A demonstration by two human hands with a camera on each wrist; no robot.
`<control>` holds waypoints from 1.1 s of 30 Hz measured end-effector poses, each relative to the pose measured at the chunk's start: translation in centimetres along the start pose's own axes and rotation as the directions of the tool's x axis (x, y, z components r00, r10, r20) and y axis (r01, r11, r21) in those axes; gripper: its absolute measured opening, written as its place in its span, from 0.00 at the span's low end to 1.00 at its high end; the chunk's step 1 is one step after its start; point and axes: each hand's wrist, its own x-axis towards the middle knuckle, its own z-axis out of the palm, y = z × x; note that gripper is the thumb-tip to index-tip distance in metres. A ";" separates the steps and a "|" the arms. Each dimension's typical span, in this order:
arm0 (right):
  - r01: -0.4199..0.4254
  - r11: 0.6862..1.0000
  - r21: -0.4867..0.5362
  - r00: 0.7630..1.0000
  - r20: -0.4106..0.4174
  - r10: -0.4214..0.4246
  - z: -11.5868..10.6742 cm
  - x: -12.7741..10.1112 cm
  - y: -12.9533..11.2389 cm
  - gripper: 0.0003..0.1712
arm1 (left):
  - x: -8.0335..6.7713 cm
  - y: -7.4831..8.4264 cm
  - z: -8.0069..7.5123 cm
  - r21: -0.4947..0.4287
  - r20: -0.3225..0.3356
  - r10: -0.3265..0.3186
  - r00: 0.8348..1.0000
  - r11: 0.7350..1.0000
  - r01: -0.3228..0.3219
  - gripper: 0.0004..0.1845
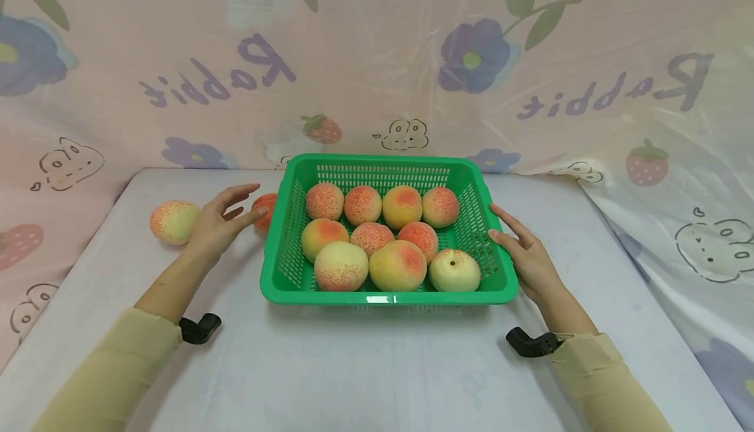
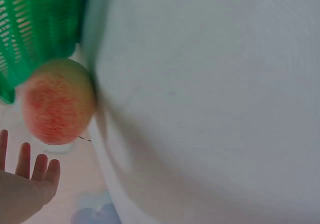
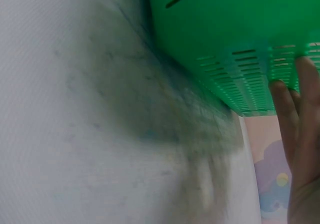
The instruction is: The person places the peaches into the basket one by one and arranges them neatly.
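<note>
A green plastic basket [image 1: 389,296] with slotted walls holds several peaches, among them a yellow one with a red blush [image 1: 398,266] and a pale one with its stem hollow upward [image 1: 454,270]. Against the basket's right side rest the straight fingers of my right hand [image 1: 530,265]; in the right wrist view, fingertips [image 3: 280,91] meet the slotted wall. To the left, my left hand [image 1: 216,222] is spread with nothing in it. Its fingers point at a red peach [image 1: 263,213] partly hidden behind the basket's left edge; the left wrist view shows this peach [image 2: 59,102] beside the basket wall.
Another pale, red-speckled peach [image 1: 174,222] lies on the white-covered table [image 1: 353,373], just behind the left hand. A printed cloth [image 1: 365,59] with rabbits and flowers hangs at the back and sides. Each wrist carries a black mount [image 1: 532,343].
</note>
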 end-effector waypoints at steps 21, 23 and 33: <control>0.002 1.000 0.024 1.000 0.007 -0.002 -0.1 0.1 0.3 0.33 | 1.6 -2.0 0.6 -0.127 0.199 -0.157 0.967 0.975 0.184 0.36; 0.004 1.000 0.024 1.000 0.007 -0.004 -0.1 0.2 0.3 0.33 | 1.7 -2.2 0.7 -0.134 0.208 -0.156 0.966 0.973 0.186 0.35; 0.003 1.000 0.023 1.000 0.002 -0.003 -0.2 0.2 0.4 0.33 | 1.9 -2.6 0.8 -0.155 0.187 -0.169 0.968 0.968 0.199 0.38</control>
